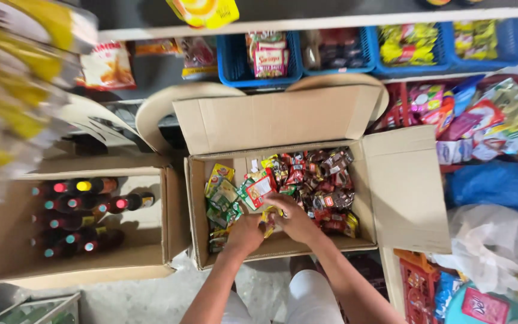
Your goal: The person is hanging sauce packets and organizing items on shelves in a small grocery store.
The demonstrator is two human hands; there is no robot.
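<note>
Both my hands sit at centre frame inside the open cardboard box (283, 246): left hand (245, 233) and right hand (295, 217) are pinched together on a small yellow sachet (268, 217), with heaped snack packets (313, 183) just above.

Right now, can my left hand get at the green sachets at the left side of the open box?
Probably yes. The left hand is already inside the open cardboard box, just beside the green sachets. The flaps are folded back and nothing lies over them. The right hand is further right, out of the way.
</note>
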